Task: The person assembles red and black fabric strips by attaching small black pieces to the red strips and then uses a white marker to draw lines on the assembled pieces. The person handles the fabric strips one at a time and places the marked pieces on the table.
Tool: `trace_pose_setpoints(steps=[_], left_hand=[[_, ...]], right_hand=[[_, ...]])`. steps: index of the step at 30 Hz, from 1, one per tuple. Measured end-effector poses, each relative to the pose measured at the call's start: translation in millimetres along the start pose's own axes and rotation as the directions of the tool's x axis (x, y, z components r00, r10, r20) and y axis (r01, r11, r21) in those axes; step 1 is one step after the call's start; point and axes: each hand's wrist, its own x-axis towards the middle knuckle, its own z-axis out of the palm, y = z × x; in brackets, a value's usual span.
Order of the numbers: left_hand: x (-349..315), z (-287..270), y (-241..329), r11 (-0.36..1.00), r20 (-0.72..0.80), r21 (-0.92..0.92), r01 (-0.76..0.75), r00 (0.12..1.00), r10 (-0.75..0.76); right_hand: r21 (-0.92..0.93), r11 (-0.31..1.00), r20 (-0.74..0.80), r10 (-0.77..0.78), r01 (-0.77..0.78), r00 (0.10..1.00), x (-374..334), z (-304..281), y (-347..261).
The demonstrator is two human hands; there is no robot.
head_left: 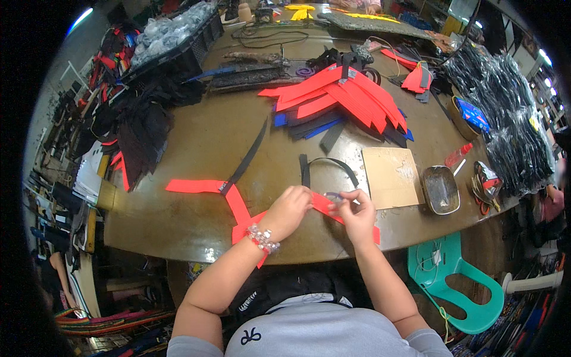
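My left hand (288, 209), with a beaded bracelet on its wrist, closes its fingertips on one end of a bright orange strap (323, 204) near the table's front edge. My right hand (357, 219) hovers over the same strap, thumb and fingers pinched together; what they hold, if anything, I cannot make out. Just beyond the hands, a black strap (339, 162) arches up from the table. Beside my left wrist lies another orange strap (237, 205), joined to a dark strip (250, 156). Part of the orange material is hidden under my left forearm.
A pile of orange straps (351, 98) spreads across the table's middle. Right of my hands are a cardboard sheet (389, 177), a metal tray (441, 190), a red bottle (457, 154) and scissors (485, 207). Black straps (140, 134) hang at left; a green chair (458, 285) stands at right.
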Motion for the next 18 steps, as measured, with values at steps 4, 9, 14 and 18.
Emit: trace_pose_setpoints(steps=[4,9,14,18], left_hand=[[-4.0,-1.4,-6.9,0.942,0.027,-0.272,0.198,0.980,-0.198],[-4.1,-4.1,-3.9,0.930,0.036,-0.286,0.230,0.973,-0.229],[-1.8,-4.1,-3.9,0.916,0.046,-0.313,0.250,0.968,-0.248],[-5.9,-2.1,-5.8,0.938,0.026,-0.272,0.214,0.976,-0.215]], right_hand=[[-0.464,0.829,0.106,-0.298,0.312,0.949,-5.7,6.5,1.7],[-0.583,0.691,0.210,-0.380,0.427,0.901,-9.9,11.0,-2.4],[-0.616,0.651,0.230,-0.389,0.442,0.892,-10.0,15.7,-7.5],[-0.613,0.657,0.227,-0.384,0.438,0.895,-8.8,15.7,-6.6]])
